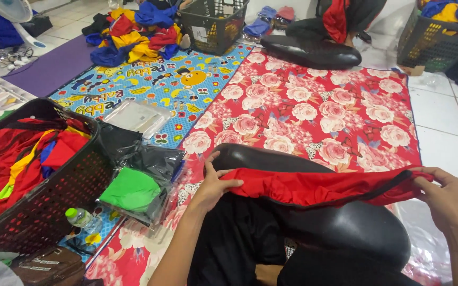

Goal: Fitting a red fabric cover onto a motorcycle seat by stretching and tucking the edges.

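A red fabric cover (319, 186) with a black edge is stretched across a black padded seat (345, 228) that lies over my lap. My left hand (214, 182) grips the cover's left end at the seat's narrow tip. At the right end, my right hand (443, 197) pinches the fabric and holds it taut. The seat's front face below the cover shows bare black.
A dark basket (54, 206) of red and yellow cloth stands at my left. Beside it lie bagged green and black fabric (133, 191) and a small bottle (79, 217). A floral red mat (314, 106) covers the floor. Another black seat (314, 53), more baskets (213, 21) and a cloth pile (133, 37) lie farther off.
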